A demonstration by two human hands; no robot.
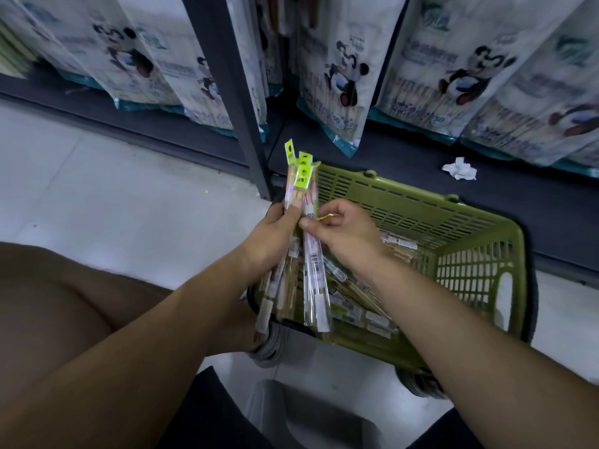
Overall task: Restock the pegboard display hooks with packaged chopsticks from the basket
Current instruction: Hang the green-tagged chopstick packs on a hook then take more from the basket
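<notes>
At the near left, a bare knee (48, 303); beside it, two forearms reaching toward the far side. Above the near left corner of the green slatted basket (486, 254), left hand (275, 234) curled round a fanned bundle of chopstick packs (299, 179), thumb pressed on the front, yellow-green header tabs pointing far. Just right of it, right hand (346, 234) with thumb and forefinger pinching one clear pack (313, 277) at its upper part, other fingers loosely curled, the pack's lower end hanging over the basket's near rim. Inside the basket, standing on the pale floor, a loose heap of further packs (366, 309). Beyond the basket, a dark base ledge (405, 157) bearing a crumpled white tissue (459, 169). Farthest, a dark upright post (227, 76) and rows of hanging panda-printed bags (343, 79) on both sides.
</notes>
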